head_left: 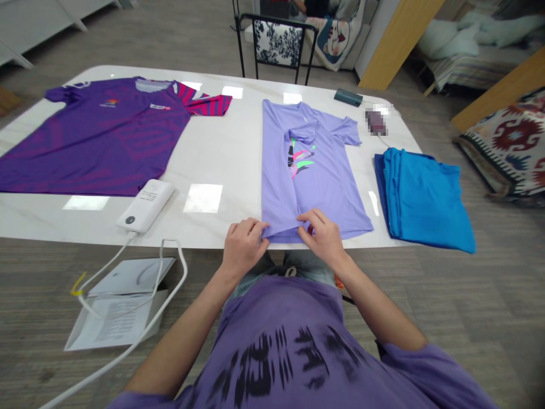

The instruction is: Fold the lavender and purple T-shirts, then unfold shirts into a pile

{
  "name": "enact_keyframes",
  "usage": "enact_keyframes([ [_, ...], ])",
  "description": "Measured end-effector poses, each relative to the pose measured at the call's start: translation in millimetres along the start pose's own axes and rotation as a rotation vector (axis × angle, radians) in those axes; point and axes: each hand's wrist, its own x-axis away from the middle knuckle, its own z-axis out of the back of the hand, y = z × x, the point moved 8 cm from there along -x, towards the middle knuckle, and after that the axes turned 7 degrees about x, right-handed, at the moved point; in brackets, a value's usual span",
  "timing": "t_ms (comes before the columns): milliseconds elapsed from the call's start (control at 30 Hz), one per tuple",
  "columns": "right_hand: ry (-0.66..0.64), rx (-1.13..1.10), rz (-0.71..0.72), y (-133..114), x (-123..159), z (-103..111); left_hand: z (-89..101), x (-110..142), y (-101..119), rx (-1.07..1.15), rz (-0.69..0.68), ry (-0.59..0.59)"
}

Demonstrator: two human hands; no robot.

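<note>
Part of tee's (336,193) print is covered by its fold. Palms of L hand (244,244) & R hand (323,236) are hidden. Jersey (114,136) & table (238,147) are cut off at view's L edge. Text on wht device (147,205) & paper (111,325) can't be read, too sm. Cable (168,307) is cut off at btm. Sm. obj. (376,122) nr far R corner is pixelated, can't be ID'd. Chair's (276,42) lower legs are hidden by table. Person (313,7) is cut off at top, blurred.
</note>
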Motion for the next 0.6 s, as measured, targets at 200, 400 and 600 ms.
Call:
enact_keyframes([
  [200,-0.092,0.136,0.03,15,9,-1,4.8,8,-4,0.012,-0.071,-0.016],
  [400,-0.192,0.228,0.21,17,13,-11,6.2,9,3,0.122,-0.104,-0.085],
  [600,-0.144,0.181,0.29,14,17,-6,-4.0,-77,9,0.176,-0.091,-0.026],
])
